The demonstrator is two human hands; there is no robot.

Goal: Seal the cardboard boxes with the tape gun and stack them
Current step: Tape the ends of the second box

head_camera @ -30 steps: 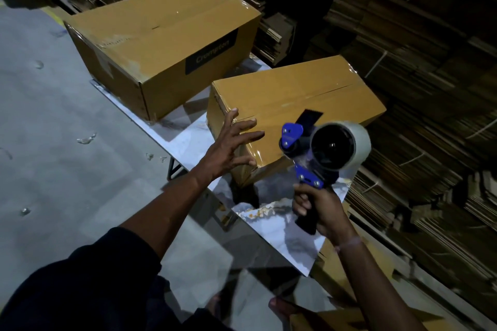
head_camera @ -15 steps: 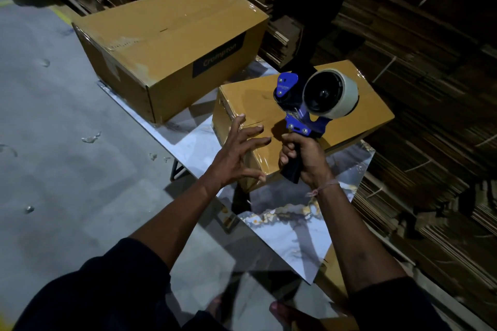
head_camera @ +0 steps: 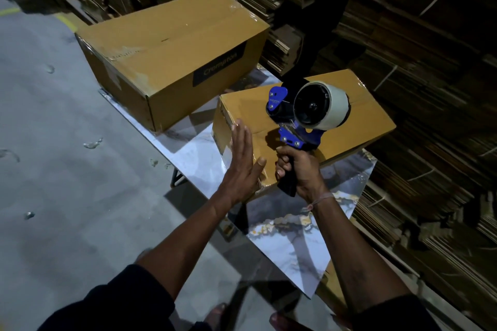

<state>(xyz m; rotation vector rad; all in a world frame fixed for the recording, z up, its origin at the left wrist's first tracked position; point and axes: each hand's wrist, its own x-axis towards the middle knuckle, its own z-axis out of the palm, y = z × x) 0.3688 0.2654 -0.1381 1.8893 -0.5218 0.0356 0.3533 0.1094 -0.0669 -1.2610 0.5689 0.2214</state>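
A small cardboard box [head_camera: 371,121] lies on the marble-patterned table [head_camera: 290,244]. My left hand [head_camera: 242,161] presses flat, fingers straight, against the box's near end. My right hand [head_camera: 298,172] grips the black handle of the blue tape gun [head_camera: 304,118], whose white tape roll sits over the box's top seam. A larger cardboard box [head_camera: 166,48] with a black label stands behind on the same table, its top seam taped.
Stacks of flattened cardboard [head_camera: 416,48] fill the back and right side. Grey concrete floor [head_camera: 53,156] with scraps of tape lies to the left. My feet [head_camera: 279,321] show at the bottom by the table's near corner.
My left hand went from spread fingers on the box's corner to a flat palm against its near end. The tape gun came down from the air over the table onto the box's top.
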